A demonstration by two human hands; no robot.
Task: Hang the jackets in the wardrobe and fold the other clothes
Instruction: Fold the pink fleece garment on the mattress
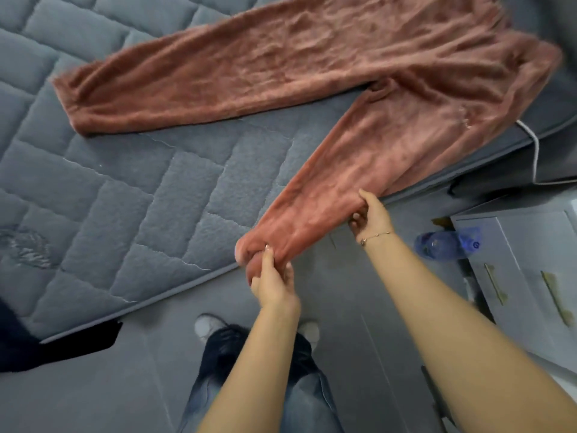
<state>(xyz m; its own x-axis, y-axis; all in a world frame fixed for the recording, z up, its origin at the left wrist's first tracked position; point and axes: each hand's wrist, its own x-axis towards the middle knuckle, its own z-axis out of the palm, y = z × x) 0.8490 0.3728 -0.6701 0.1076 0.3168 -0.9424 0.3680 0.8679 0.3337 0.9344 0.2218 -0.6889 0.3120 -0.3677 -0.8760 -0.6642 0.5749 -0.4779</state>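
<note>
From my feed the light is soft, cool and even, fairly dim, with no harsh glare and no clear source. Shadows are faint; a dark patch sits at the lower left corner. The wide lens bends the mattress (131,195) edge and stretches my forearms toward the bottom. The whole frame is slightly soft, with smeared detail on the pink trousers (312,73) and blur around the shoes.

Open mattress (131,195) left of pants (312,73); bottle (443,243) & cabinet (524,260) crowd right side.
</note>
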